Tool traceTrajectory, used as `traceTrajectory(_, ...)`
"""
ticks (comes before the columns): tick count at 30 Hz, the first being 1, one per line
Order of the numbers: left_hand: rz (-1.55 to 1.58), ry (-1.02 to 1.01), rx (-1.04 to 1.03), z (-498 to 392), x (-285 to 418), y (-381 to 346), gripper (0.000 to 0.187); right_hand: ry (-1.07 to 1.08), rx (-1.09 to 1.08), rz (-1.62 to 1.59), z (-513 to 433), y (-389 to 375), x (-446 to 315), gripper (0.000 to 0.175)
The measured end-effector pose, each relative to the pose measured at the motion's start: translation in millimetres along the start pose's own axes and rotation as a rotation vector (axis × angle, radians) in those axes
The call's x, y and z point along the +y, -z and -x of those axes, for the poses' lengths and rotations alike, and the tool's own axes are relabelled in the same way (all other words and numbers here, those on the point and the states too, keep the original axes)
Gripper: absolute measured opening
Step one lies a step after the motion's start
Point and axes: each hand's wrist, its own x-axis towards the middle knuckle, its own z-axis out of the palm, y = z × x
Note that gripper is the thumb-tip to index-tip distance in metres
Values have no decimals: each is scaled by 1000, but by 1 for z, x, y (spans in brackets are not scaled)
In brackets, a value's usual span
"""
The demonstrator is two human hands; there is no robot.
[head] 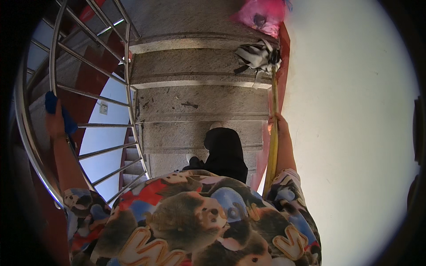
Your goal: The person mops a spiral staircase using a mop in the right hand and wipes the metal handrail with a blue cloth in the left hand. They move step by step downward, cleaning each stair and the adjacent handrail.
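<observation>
My left hand is closed around a blue cloth and lies against the inner rail of the metal stair railing. On the right, my right hand grips the yellowish pole of a mop. The pole runs along the wall side of the stairs. Its grey, white and black cloth-strip head rests on a step near the wall. Part of the pole's near end is hidden by my sleeve.
Concrete stair treads rise and fall before me, with dark debris on one. A pink plastic bag sits beside the wall. The white wall with its red skirting bounds the right; an open stairwell shows through the railing.
</observation>
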Motion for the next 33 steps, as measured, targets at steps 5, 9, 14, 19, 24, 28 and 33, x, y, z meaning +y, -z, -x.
traceTrajectory(5, 113, -44, 62, -6, -13, -13, 73, -201, -75, -221, 3, 47, 24, 30)
traceTrajectory(9, 197, -83, 7, -20, -31, -24, 73, -222, -95, -295, 56, 78, 59, 34)
traceTrajectory(14, 183, -85, -11, 30, -52, -10, 69, -322, -279, -575, 135, 98, 105, 31)
traceTrajectory(19, 124, 49, 60, 83, -52, -3, 70, -264, -45, -619, 152, 102, 133, 33)
traceTrajectory(24, 76, 102, 21, 82, -46, 2, 72, -248, 216, -125, 103, 98, 131, 29)
traceTrajectory(28, 44, 122, 50, 84, -47, -1, 75, -330, 285, 277, 93, 79, 129, 25)
traceTrajectory(33, 88, 81, 80, 84, -52, -5, 79, -525, 263, 311, 103, 10, 167, 21)
